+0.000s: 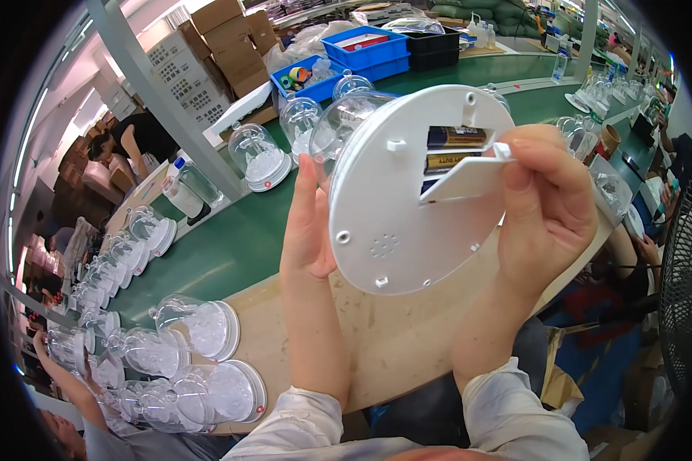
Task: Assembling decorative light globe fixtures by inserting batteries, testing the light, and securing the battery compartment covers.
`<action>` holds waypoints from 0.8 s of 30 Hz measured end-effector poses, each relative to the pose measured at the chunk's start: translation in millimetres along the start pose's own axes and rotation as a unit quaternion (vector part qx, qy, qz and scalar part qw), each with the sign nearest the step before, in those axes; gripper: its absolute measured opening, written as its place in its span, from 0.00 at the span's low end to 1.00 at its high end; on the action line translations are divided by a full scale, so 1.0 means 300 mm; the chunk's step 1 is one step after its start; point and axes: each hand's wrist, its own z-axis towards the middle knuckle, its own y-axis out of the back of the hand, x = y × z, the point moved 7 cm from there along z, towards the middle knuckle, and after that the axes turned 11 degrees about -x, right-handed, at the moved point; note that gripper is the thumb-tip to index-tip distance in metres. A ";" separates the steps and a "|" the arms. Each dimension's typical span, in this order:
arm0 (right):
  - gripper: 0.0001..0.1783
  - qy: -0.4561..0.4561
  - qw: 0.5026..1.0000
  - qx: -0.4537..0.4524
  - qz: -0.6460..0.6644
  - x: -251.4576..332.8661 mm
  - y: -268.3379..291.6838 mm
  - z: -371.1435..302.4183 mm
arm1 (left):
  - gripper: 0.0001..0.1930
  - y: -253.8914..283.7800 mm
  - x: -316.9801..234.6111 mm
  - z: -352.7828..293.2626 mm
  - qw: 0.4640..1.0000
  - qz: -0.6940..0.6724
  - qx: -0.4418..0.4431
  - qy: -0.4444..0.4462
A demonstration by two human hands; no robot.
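Observation:
My left hand (307,228) grips a clear domed ornament from the side, its round white base (396,219) turned toward me. Part of the dome (337,127) shows behind the base. In the base a battery compartment is uncovered, with dark and gold batteries (455,137) lying in it. Between thumb and fingers my right hand (550,203) pinches a white battery cover (469,177), tilted over the lower part of the compartment. The left fingers behind the base are mostly hidden.
More domed ornaments (207,329) lie and stand along the left, on the wooden table edge (392,338) and green belt (207,246). Blue bins (367,48) stand beyond. Bottles (188,192) stand beside a metal post (161,92). A fan (680,307) is at the right; other people sit both sides.

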 end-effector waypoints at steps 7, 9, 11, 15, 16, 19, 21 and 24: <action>0.10 -0.011 1.000 0.024 0.009 -0.006 -0.013 -0.004 | 0.39 -0.003 -0.027 -0.002 0.982 0.074 0.164 -0.053; 0.09 -0.011 1.000 0.026 0.012 -0.006 -0.005 -0.002 | 0.39 -0.005 -0.010 -0.009 1.000 0.004 0.020 -0.011; 0.09 -0.018 0.999 0.029 0.022 -0.010 -0.001 -0.001 | 0.39 -0.011 -0.011 -0.013 1.000 0.006 0.020 -0.011; 0.08 -0.045 0.998 0.029 0.043 -0.013 -0.010 -0.001 | 0.40 0.019 -0.037 0.010 0.983 0.119 0.111 -0.082; 0.08 -0.045 0.998 0.030 0.041 -0.018 -0.005 -0.002 | 0.40 0.002 -0.036 0.003 0.983 0.118 0.112 -0.080; 0.09 -0.027 0.998 0.050 -0.001 -0.019 -0.002 -0.003 | 0.40 0.013 -0.020 0.004 0.999 0.013 0.028 -0.011; 0.09 -0.061 0.997 0.022 0.038 -0.018 -0.012 -0.004 | 0.40 0.019 -0.038 0.005 0.981 0.080 0.169 -0.047; 0.10 0.012 0.997 0.045 -0.056 -0.015 0.006 0.006 | 0.40 -0.010 -0.014 -0.005 0.999 -0.009 0.031 -0.001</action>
